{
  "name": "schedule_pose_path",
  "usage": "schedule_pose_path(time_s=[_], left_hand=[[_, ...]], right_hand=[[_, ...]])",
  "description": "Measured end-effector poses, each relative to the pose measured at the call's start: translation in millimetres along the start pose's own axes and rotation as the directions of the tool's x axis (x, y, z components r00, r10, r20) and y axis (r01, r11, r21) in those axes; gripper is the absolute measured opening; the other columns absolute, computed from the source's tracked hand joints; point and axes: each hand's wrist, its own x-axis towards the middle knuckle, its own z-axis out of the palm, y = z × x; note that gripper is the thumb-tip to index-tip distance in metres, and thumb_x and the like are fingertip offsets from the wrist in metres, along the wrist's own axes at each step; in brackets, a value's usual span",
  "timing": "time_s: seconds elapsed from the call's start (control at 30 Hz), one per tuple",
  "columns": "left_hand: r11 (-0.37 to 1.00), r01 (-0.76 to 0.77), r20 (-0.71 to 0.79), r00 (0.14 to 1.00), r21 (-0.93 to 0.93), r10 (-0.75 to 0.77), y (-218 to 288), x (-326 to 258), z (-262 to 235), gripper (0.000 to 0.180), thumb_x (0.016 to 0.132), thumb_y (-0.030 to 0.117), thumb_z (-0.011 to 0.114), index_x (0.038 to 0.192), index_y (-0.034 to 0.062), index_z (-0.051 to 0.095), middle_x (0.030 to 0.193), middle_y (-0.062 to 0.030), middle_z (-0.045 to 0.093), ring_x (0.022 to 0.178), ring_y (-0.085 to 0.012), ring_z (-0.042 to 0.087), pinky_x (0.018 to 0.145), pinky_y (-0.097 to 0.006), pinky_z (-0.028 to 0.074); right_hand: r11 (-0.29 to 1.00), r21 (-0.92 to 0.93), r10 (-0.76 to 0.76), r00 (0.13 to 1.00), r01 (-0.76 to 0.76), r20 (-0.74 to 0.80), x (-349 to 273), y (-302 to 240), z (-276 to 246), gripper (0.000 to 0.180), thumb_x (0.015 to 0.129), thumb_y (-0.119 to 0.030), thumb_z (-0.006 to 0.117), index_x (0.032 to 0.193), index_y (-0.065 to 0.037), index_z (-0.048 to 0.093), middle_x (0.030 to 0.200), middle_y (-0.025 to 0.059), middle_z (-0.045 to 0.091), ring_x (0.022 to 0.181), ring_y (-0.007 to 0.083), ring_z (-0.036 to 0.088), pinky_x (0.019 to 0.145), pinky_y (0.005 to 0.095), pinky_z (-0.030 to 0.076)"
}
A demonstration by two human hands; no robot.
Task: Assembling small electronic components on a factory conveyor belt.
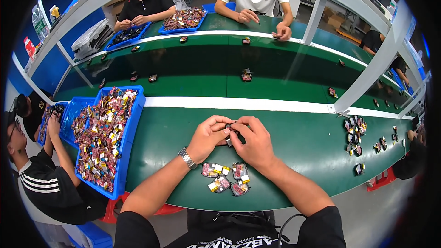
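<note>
I pinch a small dark part (pixel 229 131) between both sets of fingertips, my left hand (pixel 207 138) and right hand (pixel 254 143) closed on it together, just above the green belt (pixel 294 142). It is mostly hidden by my fingers, so I cannot tell its exact shape. If my pinch loosens, I think it could drop among the finished pieces (pixel 225 178) lying near my wrists, or skid toward the blue tray (pixel 130 131) at my left.
</note>
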Motion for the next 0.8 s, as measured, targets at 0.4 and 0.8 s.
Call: schedule_pose_path(time_s=[0.4, 0.8], left_hand=[[0.989, -0.071, -0.075, 0.994, 0.128, 0.081, -0.8, -0.6, 6.3, 0.021, 0.098, 0.005, 0.054, 0.119, 0.0006, 0.055, 0.109, -0.0074, 0.066, 0.096, -0.0099, 0.063, 0.082, -0.025, 0.053], [0.964, -0.190, -0.052, 0.978, 0.185, 0.203, -9.7, 0.6, 6.3, 0.022, 0.096, 0.000, 0.055, 0.118, -0.0047, 0.055, 0.110, -0.0116, 0.065, 0.102, -0.0133, 0.063, 0.088, -0.026, 0.052]], right_hand=[[0.988, 0.147, 0.043, 0.998, -0.049, 0.046, 0.7, 8.3, -1.4, 0.014, 0.079, 0.001, 0.070, 0.091, -0.004, 0.066, 0.097, 0.0087, 0.062, 0.077, 0.0222, 0.067, 0.064, 0.0318, 0.056], [0.909, 0.356, 0.221, 0.975, -0.217, 0.030, -0.1, 2.5, 1.8, 0.016, 0.080, 0.005, 0.069, 0.094, 0.001, 0.061, 0.093, 0.0099, 0.061, 0.070, 0.0146, 0.064, 0.061, 0.0253, 0.055]])
